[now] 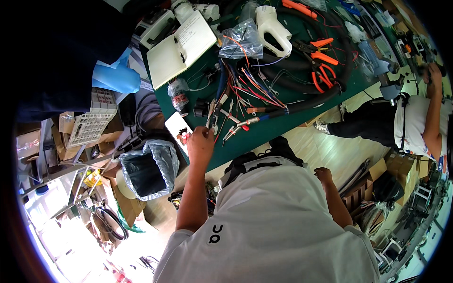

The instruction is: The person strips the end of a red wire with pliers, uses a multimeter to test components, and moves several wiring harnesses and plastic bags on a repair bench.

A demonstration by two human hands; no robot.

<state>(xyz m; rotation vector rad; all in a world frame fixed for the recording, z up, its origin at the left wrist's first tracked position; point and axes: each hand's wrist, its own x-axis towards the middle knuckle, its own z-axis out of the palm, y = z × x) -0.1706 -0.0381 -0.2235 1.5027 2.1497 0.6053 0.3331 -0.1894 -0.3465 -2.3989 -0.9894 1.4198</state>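
At the near edge of the green table (256, 137), my left hand (200, 144) is closed, its fingers pinching a slim silver-grey piece (211, 113) that points away from me. Just left of it lies a white phone-shaped item (175, 126) with a cartoon figure on it. Stripped wire ends and silver sleeves (236, 127) spread to the right of the hand, coming from a bundle of coloured wires (252, 89). A black round connector part (201, 107) sits beyond the fingers. My right hand (324, 175) hangs beside my body, off the table, fingers curled; no object shows in it.
An open notebook (181, 47), a plastic bag (241, 41), a white handle-shaped shell (272, 30), orange-handled pliers (324, 57) and a thick black cable (325, 96) occupy the table. A lined bin (150, 170) stands left. Another person (420, 122) is at the right.
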